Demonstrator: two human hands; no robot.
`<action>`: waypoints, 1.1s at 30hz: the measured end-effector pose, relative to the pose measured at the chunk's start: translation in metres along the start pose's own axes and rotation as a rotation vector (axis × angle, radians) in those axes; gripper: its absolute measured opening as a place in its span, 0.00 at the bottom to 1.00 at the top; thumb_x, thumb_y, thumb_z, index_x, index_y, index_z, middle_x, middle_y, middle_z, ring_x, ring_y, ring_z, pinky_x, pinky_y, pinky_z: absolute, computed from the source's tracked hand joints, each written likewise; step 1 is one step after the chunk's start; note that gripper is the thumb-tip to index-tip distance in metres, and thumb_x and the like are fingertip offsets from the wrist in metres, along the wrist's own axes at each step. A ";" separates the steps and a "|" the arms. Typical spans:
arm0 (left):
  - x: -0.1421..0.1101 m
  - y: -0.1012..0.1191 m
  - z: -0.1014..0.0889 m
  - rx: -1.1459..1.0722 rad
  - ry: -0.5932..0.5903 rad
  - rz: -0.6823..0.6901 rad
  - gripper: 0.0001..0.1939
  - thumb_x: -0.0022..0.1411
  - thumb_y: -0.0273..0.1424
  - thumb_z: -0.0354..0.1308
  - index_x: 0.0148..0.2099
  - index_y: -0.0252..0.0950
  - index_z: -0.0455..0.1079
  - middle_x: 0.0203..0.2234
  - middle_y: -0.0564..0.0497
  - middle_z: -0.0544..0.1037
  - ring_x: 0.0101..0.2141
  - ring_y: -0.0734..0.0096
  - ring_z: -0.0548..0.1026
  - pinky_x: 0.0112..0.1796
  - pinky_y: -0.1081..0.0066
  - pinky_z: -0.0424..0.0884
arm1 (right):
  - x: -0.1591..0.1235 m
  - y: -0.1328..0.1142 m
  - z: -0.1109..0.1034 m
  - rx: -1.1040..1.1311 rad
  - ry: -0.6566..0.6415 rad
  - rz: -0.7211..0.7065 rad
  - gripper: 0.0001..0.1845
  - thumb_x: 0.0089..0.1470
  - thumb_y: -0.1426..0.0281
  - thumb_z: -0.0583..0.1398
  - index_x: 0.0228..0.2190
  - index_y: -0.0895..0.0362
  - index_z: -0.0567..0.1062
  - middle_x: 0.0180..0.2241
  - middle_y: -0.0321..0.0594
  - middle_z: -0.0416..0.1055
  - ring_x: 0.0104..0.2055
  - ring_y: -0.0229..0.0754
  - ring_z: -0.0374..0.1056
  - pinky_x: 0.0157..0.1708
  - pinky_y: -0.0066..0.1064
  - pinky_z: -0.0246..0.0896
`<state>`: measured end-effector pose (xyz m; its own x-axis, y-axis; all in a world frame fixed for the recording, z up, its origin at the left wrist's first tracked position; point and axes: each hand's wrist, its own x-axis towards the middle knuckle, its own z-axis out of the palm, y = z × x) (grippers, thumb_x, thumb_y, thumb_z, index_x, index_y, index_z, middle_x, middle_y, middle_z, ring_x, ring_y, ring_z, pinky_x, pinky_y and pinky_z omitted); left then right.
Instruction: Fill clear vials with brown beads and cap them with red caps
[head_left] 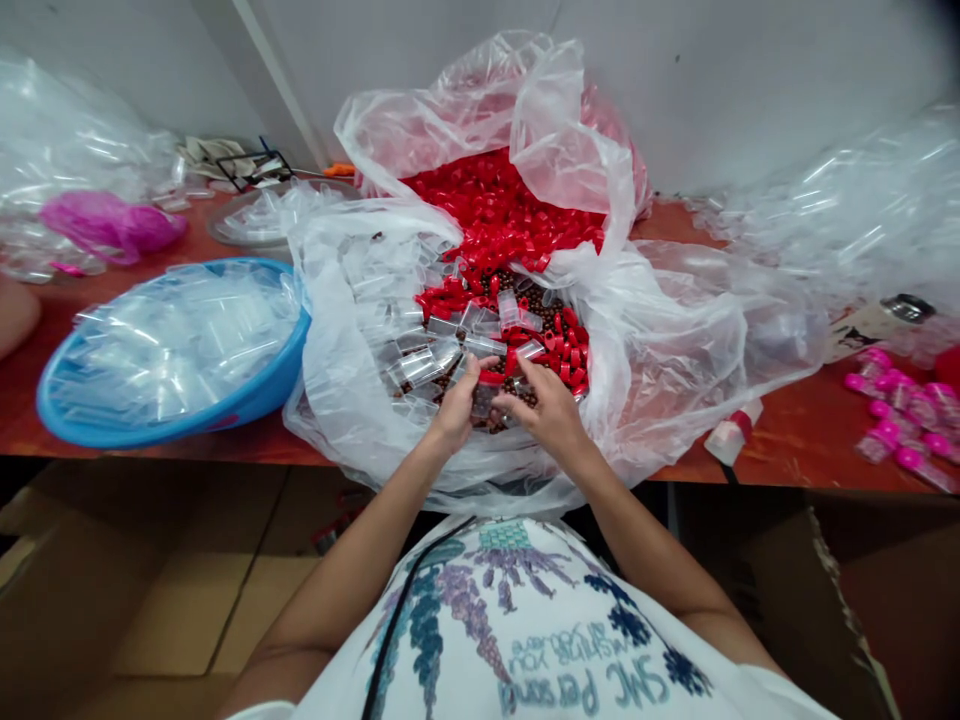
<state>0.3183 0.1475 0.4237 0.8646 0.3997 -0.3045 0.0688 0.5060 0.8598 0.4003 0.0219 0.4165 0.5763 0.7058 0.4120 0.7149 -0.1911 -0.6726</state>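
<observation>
My left hand (456, 408) is closed, thumb and fingers around a small clear tube (484, 402) with a red cap (491, 378) at its top end. Just to its right is my right hand (551, 405), thumb and index finger apart. Its thumb tip points at the tube, and its index fingertip is close to another clear tube (530, 350). Both hands are over a white plastic bag (330, 400) spread open, with loose clear tubes (420, 367), red caps (564, 345) and small brown beads (536, 297) inside.
A second bag full of red caps (487, 195) leans at the back. At left, a blue basin (172, 432) holds clear plastic pieces. Pink-capped tubes (896, 400) and a patterned cylinder (874, 328) lie at right. Large clear bags (862, 220) stand along the wall.
</observation>
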 end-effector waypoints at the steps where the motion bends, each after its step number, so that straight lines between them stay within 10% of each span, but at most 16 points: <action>1: 0.000 -0.002 0.001 -0.007 -0.006 0.002 0.32 0.59 0.56 0.45 0.50 0.35 0.67 0.19 0.53 0.71 0.17 0.74 0.68 0.18 0.76 0.62 | 0.002 -0.001 0.000 -0.051 -0.041 -0.069 0.33 0.53 0.55 0.60 0.56 0.58 0.63 0.49 0.48 0.69 0.49 0.50 0.65 0.48 0.41 0.61; 13: 0.007 -0.024 0.006 -0.101 0.269 0.032 0.15 0.52 0.42 0.60 0.35 0.35 0.70 0.17 0.58 0.69 0.16 0.78 0.67 0.19 0.76 0.64 | 0.005 0.018 0.014 -0.272 -0.147 -0.415 0.37 0.50 0.57 0.61 0.55 0.64 0.60 0.51 0.57 0.64 0.52 0.56 0.61 0.51 0.47 0.59; 19: 0.003 -0.039 0.004 -0.038 0.213 -0.101 0.20 0.56 0.47 0.54 0.32 0.33 0.69 0.15 0.54 0.69 0.16 0.74 0.67 0.19 0.74 0.64 | -0.003 0.029 0.018 -0.248 -0.196 -0.452 0.35 0.49 0.55 0.60 0.53 0.63 0.63 0.46 0.56 0.68 0.47 0.54 0.65 0.48 0.46 0.61; 24: 0.021 -0.023 0.000 0.228 0.048 -0.003 0.28 0.56 0.54 0.51 0.41 0.34 0.71 0.29 0.47 0.76 0.27 0.69 0.73 0.29 0.71 0.68 | 0.015 0.058 -0.009 -0.328 -0.113 -0.233 0.38 0.49 0.54 0.61 0.55 0.63 0.62 0.45 0.55 0.68 0.47 0.54 0.64 0.48 0.45 0.61; 28: 0.048 -0.018 0.003 0.727 0.039 0.237 0.12 0.55 0.38 0.59 0.39 0.37 0.74 0.33 0.48 0.75 0.35 0.65 0.72 0.39 0.69 0.67 | 0.034 0.094 -0.038 -0.482 0.054 0.094 0.40 0.50 0.59 0.62 0.57 0.67 0.59 0.46 0.60 0.65 0.48 0.58 0.61 0.48 0.49 0.58; 33: 0.071 -0.033 0.016 1.050 -0.021 0.375 0.08 0.50 0.28 0.62 0.36 0.39 0.76 0.33 0.47 0.76 0.39 0.58 0.71 0.46 0.65 0.63 | 0.035 0.108 -0.044 -0.558 0.079 0.177 0.34 0.51 0.75 0.59 0.59 0.64 0.57 0.57 0.62 0.55 0.56 0.58 0.55 0.53 0.49 0.54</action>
<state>0.3851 0.1470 0.3805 0.9265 0.3734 0.0455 0.1796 -0.5454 0.8187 0.5151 -0.0043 0.3857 0.7185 0.5811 0.3821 0.6928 -0.6465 -0.3194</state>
